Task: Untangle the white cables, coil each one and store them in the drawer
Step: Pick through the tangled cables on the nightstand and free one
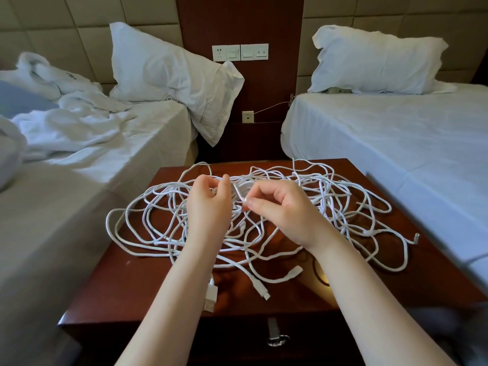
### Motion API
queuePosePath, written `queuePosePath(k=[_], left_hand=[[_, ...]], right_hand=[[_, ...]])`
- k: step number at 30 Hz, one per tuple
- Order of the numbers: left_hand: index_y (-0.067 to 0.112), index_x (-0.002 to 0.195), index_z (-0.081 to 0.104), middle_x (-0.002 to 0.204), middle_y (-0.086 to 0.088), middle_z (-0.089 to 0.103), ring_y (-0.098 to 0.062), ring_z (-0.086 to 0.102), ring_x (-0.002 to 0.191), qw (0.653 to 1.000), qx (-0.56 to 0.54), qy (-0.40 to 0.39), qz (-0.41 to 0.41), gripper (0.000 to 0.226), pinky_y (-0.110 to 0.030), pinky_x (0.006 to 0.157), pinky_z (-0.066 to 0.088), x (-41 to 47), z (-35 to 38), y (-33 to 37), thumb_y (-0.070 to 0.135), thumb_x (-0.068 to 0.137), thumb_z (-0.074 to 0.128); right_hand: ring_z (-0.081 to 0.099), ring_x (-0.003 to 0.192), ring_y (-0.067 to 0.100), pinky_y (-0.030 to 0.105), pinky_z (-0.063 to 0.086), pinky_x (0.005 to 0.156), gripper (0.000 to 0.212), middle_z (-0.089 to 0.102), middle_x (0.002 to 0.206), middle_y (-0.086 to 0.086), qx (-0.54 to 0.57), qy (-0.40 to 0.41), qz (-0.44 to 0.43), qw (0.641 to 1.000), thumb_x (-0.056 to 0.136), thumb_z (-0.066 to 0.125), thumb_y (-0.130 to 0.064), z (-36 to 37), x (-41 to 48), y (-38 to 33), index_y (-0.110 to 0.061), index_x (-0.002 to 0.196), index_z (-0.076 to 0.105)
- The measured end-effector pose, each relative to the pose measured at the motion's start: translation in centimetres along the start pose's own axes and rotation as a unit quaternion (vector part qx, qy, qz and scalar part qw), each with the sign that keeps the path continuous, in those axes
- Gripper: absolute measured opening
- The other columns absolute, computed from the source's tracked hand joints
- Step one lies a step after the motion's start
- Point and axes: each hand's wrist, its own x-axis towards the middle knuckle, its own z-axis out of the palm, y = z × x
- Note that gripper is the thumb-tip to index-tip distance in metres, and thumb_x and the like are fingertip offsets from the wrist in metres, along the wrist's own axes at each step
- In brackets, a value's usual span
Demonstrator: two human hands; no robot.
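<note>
The white cables [333,196] lie in one big messy heap on top of the dark red table [137,281]. The heap covers most of the table, from the 9 o'clock side across to the 3 o'clock side. They are all mixed up and none is rolled up yet.

Both hands are up over the middle of the heap. The left hand [208,196] has its fingers curled, and its fingertips pinch a bit of cable at the 12 o'clock side of the hand. The right hand [280,207] is curled too. Its thumb and first finger pinch the end of a cable, just beside the left hand. A short bit of cable runs between the two hands.

Some cable ends stick out of the heap. A fat white plug [211,295] lies at 6 o'clock, at the front edge of the table and right next to the left arm. A thin plug [260,287] lies just beside it. A small end [415,237] pokes out at 3 o'clock.

The drawer [232,336] is under the table top at 6 o'clock. It is closed, and its metal handle [276,336] hangs on the front.

A messy bed [79,143] is at 9 o'clock and a tidy bed [383,133] is at 3 o'clock. White wall switches [240,52] are at 12 o'clock.
</note>
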Motion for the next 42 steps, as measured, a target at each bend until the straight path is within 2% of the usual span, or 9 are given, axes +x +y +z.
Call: queuePosePath(k=[5,9,11,17,22,25,28,35,42], left_hand=[[0.015,0.076,0.044,0.051,0.001,0.046,-0.013,0.041,0.045,0.989,-0.142,0.005,-0.031,0.026,-0.029,0.049,0.036,0.3,-0.7,0.2,0.028,0.094,0.056],[0.013,0.073,0.038,0.045,0.0,0.036,-0.009,0.03,0.037,0.971,-0.235,-0.044,-0.022,0.03,-0.02,0.037,0.027,-0.1,-1.0,1.1,0.022,0.096,0.054],[0.012,0.074,0.038,0.048,-0.003,0.035,-0.009,0.029,0.037,0.965,-0.252,-0.077,-0.013,0.029,-0.019,0.037,0.026,-0.1,-1.1,1.4,0.021,0.097,0.053],[0.011,0.073,0.038,0.045,0.001,0.038,-0.009,0.025,0.038,0.933,-0.308,-0.18,0.033,0.027,-0.019,0.038,0.024,-0.4,-2.2,2.6,0.017,0.098,0.047],[0.009,0.072,0.04,0.043,0.002,0.039,-0.007,0.029,0.035,0.91,-0.284,-0.297,0.044,0.025,-0.018,0.038,0.023,-1.1,-2.6,2.8,0.024,0.086,0.053],[0.009,0.072,0.043,0.044,0.003,0.042,-0.007,0.028,0.037,0.912,-0.209,-0.35,0.037,0.025,-0.021,0.039,0.018,-1.5,-2.2,2.5,0.027,0.082,0.056],[0.01,0.072,0.043,0.044,0.004,0.043,-0.008,0.027,0.037,0.916,-0.148,-0.372,0.026,0.027,-0.022,0.04,0.017,-1.5,-2.4,2.4,0.03,0.08,0.058],[0.011,0.072,0.046,0.044,0.006,0.042,-0.008,0.031,0.039,0.948,0.043,-0.316,0.015,0.027,-0.019,0.04,0.025,-1.2,-2.7,2.3,0.021,0.094,0.058],[0.009,0.077,0.046,0.054,-0.001,0.045,-0.007,0.034,0.037,0.98,0.036,-0.189,-0.052,0.025,-0.019,0.039,0.028,-0.5,-1.1,1.1,0.024,0.097,0.052]], right_hand=[[0.044,0.054,0.005,0.017,0.038,0.055,0.015,0.053,0.058,-0.001,-0.02,-0.01,0.029,0.999,0.092,0.064,-0.016,0.6,0.2,0.7,-0.011,0.081,0.072],[0.058,0.07,0.031,0.037,0.049,0.067,0.012,0.066,0.073,0.011,0.004,0.033,0.026,0.999,0.091,0.066,-0.019,1.3,0.4,1.5,-0.024,0.082,0.072],[0.052,0.065,0.035,0.036,0.045,0.061,0.017,0.061,0.07,0.017,0.032,0.053,0.026,0.998,0.091,0.065,-0.02,1.6,0.4,1.8,-0.03,0.079,0.071],[0.038,0.051,0.013,0.023,0.034,0.054,0.024,0.042,0.055,0.004,0.033,0.034,0.075,0.996,0.099,0.051,-0.02,1.4,0.1,2.5,-0.02,0.085,0.071],[0.04,0.051,0.013,0.015,0.034,0.051,0.026,0.045,0.057,0.004,0.055,0.066,0.122,0.989,0.097,0.054,-0.017,1.1,0.3,2.8,-0.021,0.073,0.063],[0.055,0.06,-0.002,0.01,0.046,0.062,0.024,0.061,0.062,-0.015,0.051,0.083,0.064,0.993,0.092,0.059,-0.006,0.3,0.3,3.0,-0.022,0.074,0.059],[0.059,0.065,0.001,0.016,0.051,0.065,0.014,0.064,0.066,-0.01,0.062,0.125,0.026,0.99,0.093,0.06,-0.017,-0.1,0.0,2.9,-0.012,0.082,0.068],[0.058,0.067,0.009,0.014,0.046,0.065,0.017,0.065,0.07,-0.003,-0.023,0.185,0.0,0.983,0.091,0.064,-0.019,-1.0,0.0,2.4,-0.029,0.078,0.067],[0.051,0.06,0.011,0.018,0.044,0.059,0.014,0.06,0.065,0.007,-0.009,0.155,-0.023,0.988,0.091,0.064,-0.017,-0.4,0.1,1.0,-0.018,0.078,0.068]])
